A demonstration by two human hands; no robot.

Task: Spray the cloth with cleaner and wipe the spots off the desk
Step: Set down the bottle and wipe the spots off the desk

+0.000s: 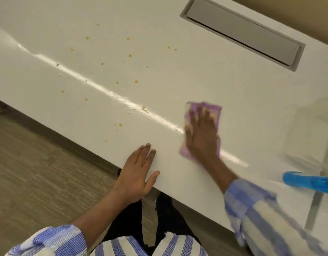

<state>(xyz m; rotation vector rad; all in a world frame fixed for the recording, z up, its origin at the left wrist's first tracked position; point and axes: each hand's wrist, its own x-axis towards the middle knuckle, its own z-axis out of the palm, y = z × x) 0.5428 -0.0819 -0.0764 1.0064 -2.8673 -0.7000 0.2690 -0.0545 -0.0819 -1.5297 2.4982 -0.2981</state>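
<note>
**Wiping's barely begun, loads of spots to go**

Left hand (139, 170) lies flat on the near edge of the bench (196, 76), fingers straight, holding nothing. Right hand (202, 133) presses the purple cloth (217, 110) down with spread fingers. The cloth is blurred, so I can't tell if it's wet. The blue spray bottle (307, 181) is cut off at the right. Farther out, the yellow spots (130, 56) sit well apart from the cloth, so I'd say most of the job's left.

One view only, worn on the person's head, looking forward and steeply down onto the surface (178, 80), close in, with the left hand (135, 170) and right hand (202, 133) both in frame. The wide lens sits tilted, so the surface's near edge runs from left down to right, floor (30, 163) below it, striped sleeves (261, 218) at the bottom.
</note>
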